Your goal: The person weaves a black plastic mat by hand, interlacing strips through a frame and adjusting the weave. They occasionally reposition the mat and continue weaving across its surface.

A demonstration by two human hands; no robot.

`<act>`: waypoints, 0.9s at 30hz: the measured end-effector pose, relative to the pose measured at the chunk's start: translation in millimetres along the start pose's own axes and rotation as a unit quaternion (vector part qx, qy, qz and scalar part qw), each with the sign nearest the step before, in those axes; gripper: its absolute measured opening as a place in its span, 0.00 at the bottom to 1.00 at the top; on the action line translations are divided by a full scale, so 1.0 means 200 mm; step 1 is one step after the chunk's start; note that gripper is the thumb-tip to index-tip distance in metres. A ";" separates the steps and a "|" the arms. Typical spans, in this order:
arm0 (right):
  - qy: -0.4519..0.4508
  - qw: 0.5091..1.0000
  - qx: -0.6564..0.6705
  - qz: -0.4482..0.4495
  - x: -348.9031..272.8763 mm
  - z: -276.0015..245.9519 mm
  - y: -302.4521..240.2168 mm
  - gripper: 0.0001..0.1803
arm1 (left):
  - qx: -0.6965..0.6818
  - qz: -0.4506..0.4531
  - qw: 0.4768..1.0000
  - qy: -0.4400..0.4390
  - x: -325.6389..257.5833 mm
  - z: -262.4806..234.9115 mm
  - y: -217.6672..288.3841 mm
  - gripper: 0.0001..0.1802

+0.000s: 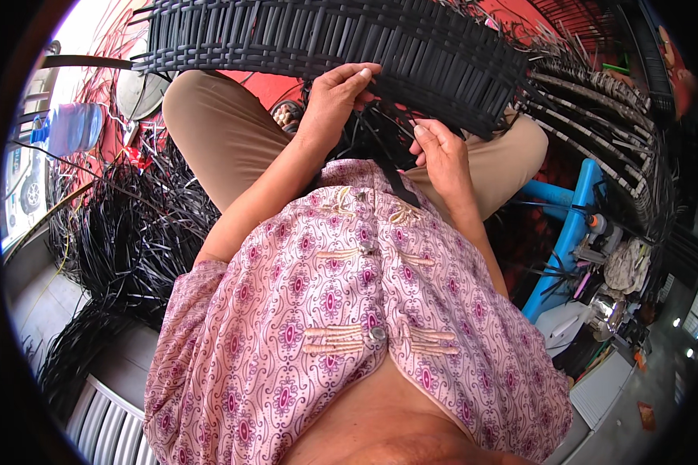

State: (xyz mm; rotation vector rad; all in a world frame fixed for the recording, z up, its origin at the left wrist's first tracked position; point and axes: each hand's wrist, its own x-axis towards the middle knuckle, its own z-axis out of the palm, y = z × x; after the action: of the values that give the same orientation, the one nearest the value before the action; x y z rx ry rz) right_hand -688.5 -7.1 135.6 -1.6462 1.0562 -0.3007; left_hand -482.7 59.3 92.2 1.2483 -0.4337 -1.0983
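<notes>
The left hand [335, 97] pinches the black woven panel [349, 43] along its near edge, at twelve o'clock; whether the right hand [444, 155], toward one-thirty, holds anything I cannot tell. The panel looks light, springy, slightly slick, best held by that edge.

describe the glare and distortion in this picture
Head view: blown-out light at upper left; head view: black fisheye border all round, the woven panel appearing bowed; head view: bright glints on the shiny metal object at right.
</notes>
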 end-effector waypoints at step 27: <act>-0.084 0.993 0.074 0.046 -0.14 -0.07 0.03 0.19 | 0.214 0.224 0.947 -0.083 -0.16 0.11 0.04 0.03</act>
State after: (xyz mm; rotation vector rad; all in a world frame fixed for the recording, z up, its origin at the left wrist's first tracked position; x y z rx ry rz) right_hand -716.8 5.7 143.2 -1.4583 0.9567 -0.1712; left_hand -511.5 73.3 115.4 1.3418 -1.0747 -0.7367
